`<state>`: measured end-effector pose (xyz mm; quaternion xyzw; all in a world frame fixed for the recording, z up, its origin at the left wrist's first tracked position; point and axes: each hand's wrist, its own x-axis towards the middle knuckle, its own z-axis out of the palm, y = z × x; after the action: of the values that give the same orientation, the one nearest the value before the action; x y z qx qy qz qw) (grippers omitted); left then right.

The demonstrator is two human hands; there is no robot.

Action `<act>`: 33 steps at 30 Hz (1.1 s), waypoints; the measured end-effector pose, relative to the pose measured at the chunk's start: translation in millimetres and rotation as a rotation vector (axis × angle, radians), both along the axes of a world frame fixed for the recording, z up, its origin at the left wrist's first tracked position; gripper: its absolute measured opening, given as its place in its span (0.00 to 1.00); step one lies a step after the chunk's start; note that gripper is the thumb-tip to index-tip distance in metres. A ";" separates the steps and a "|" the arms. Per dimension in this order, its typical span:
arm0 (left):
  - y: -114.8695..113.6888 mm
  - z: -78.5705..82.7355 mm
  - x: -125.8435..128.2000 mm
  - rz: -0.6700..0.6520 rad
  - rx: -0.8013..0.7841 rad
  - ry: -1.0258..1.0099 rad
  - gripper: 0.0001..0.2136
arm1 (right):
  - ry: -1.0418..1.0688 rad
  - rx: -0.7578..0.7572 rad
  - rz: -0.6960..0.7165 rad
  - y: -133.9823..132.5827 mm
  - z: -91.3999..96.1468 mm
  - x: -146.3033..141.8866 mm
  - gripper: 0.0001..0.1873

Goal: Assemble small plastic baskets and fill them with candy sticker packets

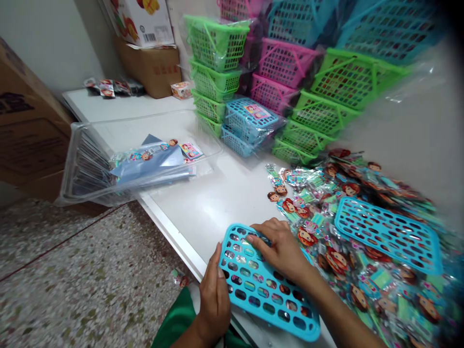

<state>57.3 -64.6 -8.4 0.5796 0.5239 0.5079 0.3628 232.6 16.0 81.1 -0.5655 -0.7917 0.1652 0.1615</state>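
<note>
A blue plastic basket lid with oval holes lies over a basket at the table's front edge, and colourful small packets show through the holes. My left hand holds the near left side, its fingers upright along the rim. On the lid's far side rests my right hand, thumb on top and the other fingers curled over the far edge. Most of the basket body is hidden under the lid. Right of my right hand, a second blue lid lies on a heap of shiny character packets.
Stacked green baskets, pink baskets and wrapped blue baskets stand along the wall. A clear plastic tub with sheets and packets overhangs the table's left edge. Cardboard boxes stand behind. One packet lies on the speckled floor.
</note>
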 end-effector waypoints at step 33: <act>14.4 2.7 -16.8 -0.254 0.129 0.089 0.25 | 0.045 0.054 0.199 7.7 -15.9 -12.4 0.28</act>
<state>40.5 -50.3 -5.7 0.6852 0.4282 0.4643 0.3627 220.2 23.7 65.2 -0.4757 -0.8443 0.1715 0.1773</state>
